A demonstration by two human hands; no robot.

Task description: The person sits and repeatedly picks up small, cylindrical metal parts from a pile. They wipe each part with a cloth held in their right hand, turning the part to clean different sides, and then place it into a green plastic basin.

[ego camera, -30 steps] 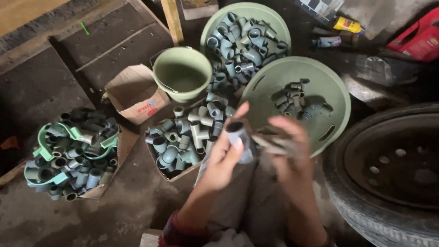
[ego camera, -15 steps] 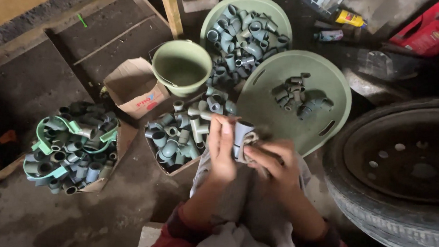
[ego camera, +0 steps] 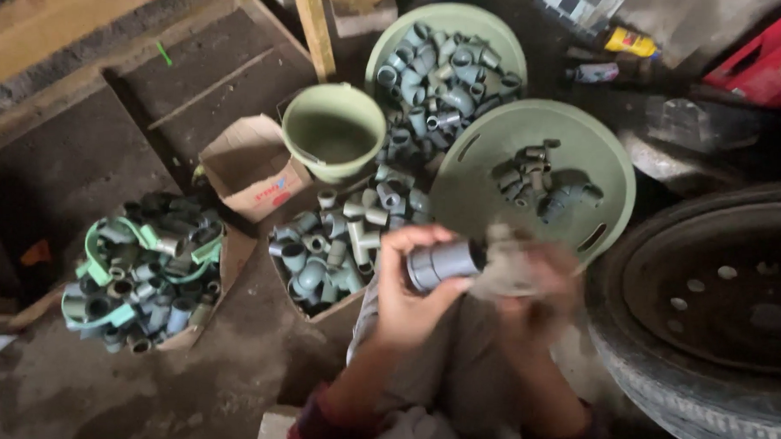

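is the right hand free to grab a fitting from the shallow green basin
Probably not yet: the right hand is busy with a rag against the grey fitting held by the left hand. The basin lies just ahead, unobstructed.

A single head-worn camera looks steeply down, close over the hands, lap and cluttered floor (ego camera: pixel 85 403).

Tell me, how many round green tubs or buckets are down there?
3: a small empty bucket at centre, a basin heaped with grey pipe fittings behind it, and a wide basin holding a few fittings to the right. None seem hidden.
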